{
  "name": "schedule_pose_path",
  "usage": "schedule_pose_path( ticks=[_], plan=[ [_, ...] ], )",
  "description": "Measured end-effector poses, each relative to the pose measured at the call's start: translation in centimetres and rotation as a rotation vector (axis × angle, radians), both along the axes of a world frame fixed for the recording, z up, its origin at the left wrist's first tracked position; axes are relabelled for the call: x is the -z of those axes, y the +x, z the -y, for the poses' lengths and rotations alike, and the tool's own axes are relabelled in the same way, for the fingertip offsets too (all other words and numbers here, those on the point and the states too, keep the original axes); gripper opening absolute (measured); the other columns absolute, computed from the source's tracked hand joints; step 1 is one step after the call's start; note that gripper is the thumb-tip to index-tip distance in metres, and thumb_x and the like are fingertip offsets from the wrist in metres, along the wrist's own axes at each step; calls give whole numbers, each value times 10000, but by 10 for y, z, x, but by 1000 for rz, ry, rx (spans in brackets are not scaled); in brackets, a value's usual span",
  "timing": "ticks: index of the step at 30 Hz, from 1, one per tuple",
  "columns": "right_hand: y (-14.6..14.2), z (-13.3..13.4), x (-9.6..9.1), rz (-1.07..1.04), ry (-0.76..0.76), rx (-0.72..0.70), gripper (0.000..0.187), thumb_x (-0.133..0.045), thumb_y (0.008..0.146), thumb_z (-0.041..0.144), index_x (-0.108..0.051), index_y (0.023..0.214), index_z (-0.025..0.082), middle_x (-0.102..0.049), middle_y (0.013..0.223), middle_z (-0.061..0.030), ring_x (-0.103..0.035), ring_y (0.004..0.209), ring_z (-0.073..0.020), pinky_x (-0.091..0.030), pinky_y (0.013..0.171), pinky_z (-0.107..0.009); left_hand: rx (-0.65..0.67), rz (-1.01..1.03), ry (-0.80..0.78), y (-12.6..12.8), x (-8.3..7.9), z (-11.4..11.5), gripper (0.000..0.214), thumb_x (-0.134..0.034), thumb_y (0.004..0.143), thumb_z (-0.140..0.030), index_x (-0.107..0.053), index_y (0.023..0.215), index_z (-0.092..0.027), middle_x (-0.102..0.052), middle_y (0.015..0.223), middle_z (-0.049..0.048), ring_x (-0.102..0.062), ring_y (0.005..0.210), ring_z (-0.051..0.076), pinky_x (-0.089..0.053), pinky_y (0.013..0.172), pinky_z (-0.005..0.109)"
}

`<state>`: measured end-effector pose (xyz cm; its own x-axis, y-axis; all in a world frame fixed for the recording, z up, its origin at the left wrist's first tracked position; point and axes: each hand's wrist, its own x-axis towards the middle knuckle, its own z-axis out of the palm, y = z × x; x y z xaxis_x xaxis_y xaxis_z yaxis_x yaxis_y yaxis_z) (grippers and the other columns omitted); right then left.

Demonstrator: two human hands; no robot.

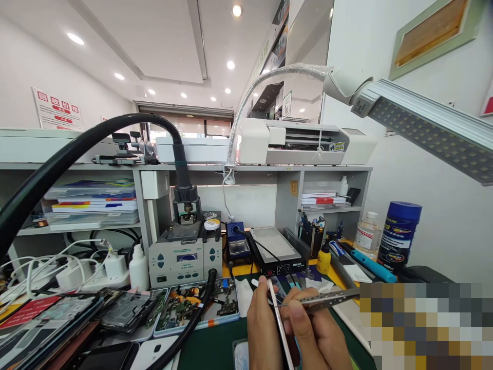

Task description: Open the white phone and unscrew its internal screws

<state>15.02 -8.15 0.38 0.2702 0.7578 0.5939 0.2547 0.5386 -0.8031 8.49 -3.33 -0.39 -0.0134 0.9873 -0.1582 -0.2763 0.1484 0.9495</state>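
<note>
My left hand (260, 329) is closed on a thin phone (278, 321) held edge-on at the bottom centre, thumb on its left side. My right hand (319, 334) sits just right of the phone and pinches metal tweezers (331, 298). The tweezer tips touch the phone's edge near its top. The tweezers' back end and part of my right hand run under a blurred block at the lower right. Under both hands lies a green work mat (215, 347).
A grey soldering station (185, 257) with a thick black hose (181, 329) stands behind a tray of circuit boards (181, 308). Dismantled phones (77, 318) pile up at the left. A heating plate (275, 249), bottles (398, 234) and an LED lamp (423, 123) are at the right.
</note>
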Motion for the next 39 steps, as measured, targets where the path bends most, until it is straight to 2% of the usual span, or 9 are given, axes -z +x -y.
schedule_pose_path(
  ticks=[3,8,12,17,23,28,33,39],
  plan=[
    [1,-1,-2,30,10,-4,467,-414,1058,582,-545,752,256,-508,691,4,-482,569,-176,-424,531,-282,-7,3,-4,2,1,-1,481,-472,969,-577,-734,986,-173,-747,1108,129,-626,1194,313,-431,1048,354],
    [3,-1,0,42,10,44,462,-438,1043,602,-552,759,256,-505,713,1,-502,637,-191,-458,621,-290,27,13,-37,1,-6,2,559,-460,948,-664,-724,939,-171,-761,1010,118,-674,1078,317,-478,953,355],
    [3,-1,-2,39,15,41,466,-438,1040,611,-569,765,258,-519,719,-3,-519,669,-197,-475,658,-291,30,5,-42,2,-7,3,551,-427,965,-634,-717,943,-165,-758,995,121,-682,1043,306,-490,923,352],
    [2,-2,-2,-1,19,50,484,-450,1035,623,-565,746,252,-547,716,-4,-546,660,-188,-482,668,-293,-12,4,35,3,-1,1,540,-484,919,-651,-720,944,-166,-765,1032,111,-665,1116,299,-471,975,309],
    [2,-4,-4,50,45,70,470,-416,1065,576,-554,758,248,-553,722,-5,-536,654,-183,-474,654,-292,-69,-34,74,2,5,6,428,-699,782,-598,-713,915,-191,-766,1141,112,-584,1289,340,-481,1036,302],
    [4,-6,-9,64,68,83,462,-400,1075,561,-515,748,255,-548,702,-7,-499,624,-185,-464,618,-295,-57,-37,104,3,8,9,445,-731,766,-582,-728,979,-192,-748,1204,139,-571,1311,375,-452,1102,373],
    [8,-9,-5,69,49,47,440,-385,1084,534,-506,770,251,-553,731,-11,-521,644,-185,-447,593,-300,-69,-39,66,3,6,12,364,-740,761,-565,-763,958,-261,-736,1284,99,-547,1355,376,-457,1109,348],
    [10,-11,-1,33,30,33,438,-391,1080,540,-510,776,249,-544,750,-12,-540,675,-185,-435,542,-278,-85,-41,118,3,8,14,423,-811,672,-503,-775,998,-236,-732,1286,124,-572,1321,406,-460,1107,351]
  ],
)
